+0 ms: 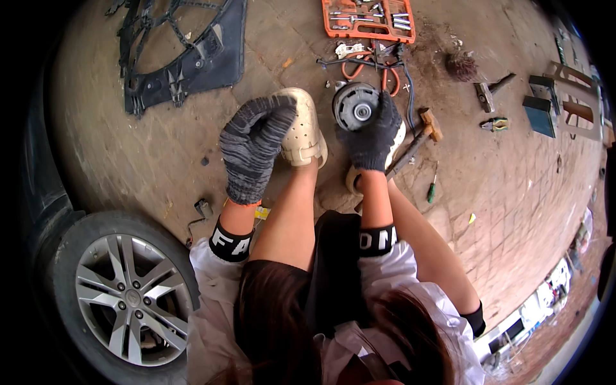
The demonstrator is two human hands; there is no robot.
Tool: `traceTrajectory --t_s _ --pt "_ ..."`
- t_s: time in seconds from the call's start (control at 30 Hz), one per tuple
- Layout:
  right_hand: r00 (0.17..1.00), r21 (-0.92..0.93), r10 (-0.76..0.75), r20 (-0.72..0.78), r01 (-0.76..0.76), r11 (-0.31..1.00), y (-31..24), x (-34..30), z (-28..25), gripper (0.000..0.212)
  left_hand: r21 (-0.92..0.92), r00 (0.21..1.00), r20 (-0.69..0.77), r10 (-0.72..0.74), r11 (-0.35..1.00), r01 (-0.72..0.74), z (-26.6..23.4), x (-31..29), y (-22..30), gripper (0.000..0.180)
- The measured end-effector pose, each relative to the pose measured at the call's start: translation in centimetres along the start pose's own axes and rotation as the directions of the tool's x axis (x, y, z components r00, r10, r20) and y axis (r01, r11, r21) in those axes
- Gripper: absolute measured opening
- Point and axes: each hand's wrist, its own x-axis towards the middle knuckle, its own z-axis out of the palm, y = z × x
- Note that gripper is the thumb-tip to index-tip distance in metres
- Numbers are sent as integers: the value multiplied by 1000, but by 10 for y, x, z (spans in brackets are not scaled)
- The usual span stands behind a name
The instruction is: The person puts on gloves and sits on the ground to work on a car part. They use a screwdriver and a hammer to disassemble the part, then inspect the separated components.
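My right hand [371, 142], in a dark grey knitted glove, grips a round dark motor [347, 110] with a slotted face and a metal hub at its centre. The motor is held above the ground in front of my right shoe. My left hand [253, 144], in a striped grey glove, is closed beside my beige left clog [300, 128], its fingers curled inward. Whatever those fingers hold, if anything, is hidden by the glove. A wooden-headed hammer [430, 126] lies just right of my right hand, its handle running down toward my leg.
Pliers with orange handles [393, 80] and dark cable lie beyond the motor, below an orange socket set case [370, 31]. A black plastic fan shroud [221, 54] lies far left. A car wheel [131, 298] stands near left. Rightward are another hammer [486, 96], pliers [495, 124] and a green screwdriver [432, 191].
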Motion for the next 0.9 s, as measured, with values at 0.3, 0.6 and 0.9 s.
traceTrajectory --t_s 0.3,0.6,0.9 --pt "938 196 -289 -192 326 925 -106 -27 -136 93 250 861 506 56 946 -209 48 -32 69 79" --pt "875 585 -361 -322 484 651 -206 -53 -277 125 -103 802 355 480 873 -476 41 -152 171 80" --pt "906 801 -388 -169 356 482 -251 -122 -356 111 -42 748 240 619 776 -629 7 -260 209 84"
